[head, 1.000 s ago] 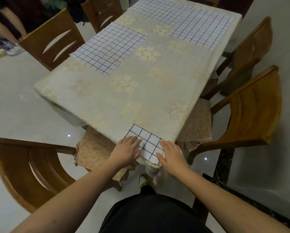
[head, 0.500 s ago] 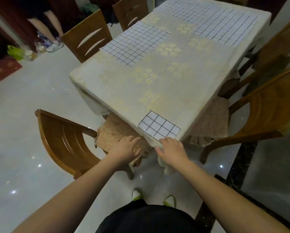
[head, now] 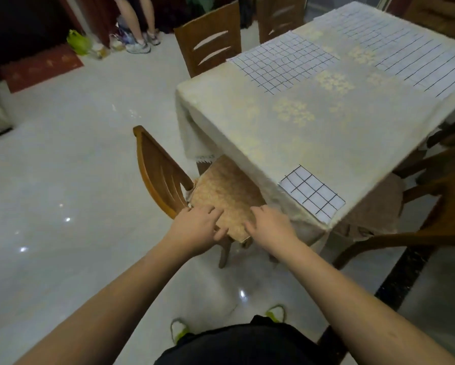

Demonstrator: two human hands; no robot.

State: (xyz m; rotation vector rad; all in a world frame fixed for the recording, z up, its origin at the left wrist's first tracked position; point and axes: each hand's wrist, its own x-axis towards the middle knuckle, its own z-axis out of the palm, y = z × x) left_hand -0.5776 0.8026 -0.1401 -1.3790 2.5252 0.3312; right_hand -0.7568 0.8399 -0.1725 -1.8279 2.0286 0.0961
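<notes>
i have both hands down at the seat cushion [head: 227,192], the tan patterned one lying flat on the wooden chair [head: 159,175] tucked under the near-left side of the table [head: 187,122]. my left hand [head: 194,227] grasps the cushion's near edge, fingers spread on top and the thumb curled in at the rim. my right hand [head: 271,227] lies on the near corner with fairly straight fingers, resting rather than gripping, and its knuckles sit just beside the hanging tablecloth [head: 263,133]

what worries me: the cloth's hem drapes right over the cushion's far side, so a pull toward me could snag it and drag the whole cloth. the small grid sheet [head: 312,197] lies at the very corner of the tabletop, close above my right hand, and would likely slide off first. with only one hand truly holding, the cushion could also twist or fold. there is a bit of white at its left corner by the chair back, possibly a tie; if so, the chair comes along on that glossy floor [head: 63,167]

as for heading, the chair back stands on the left, so the seat faces right, in under the table. the cushion's visible length runs from the corner at my hands away toward the hem; its far end is hidden, so i cannot tell its true long axis
</notes>
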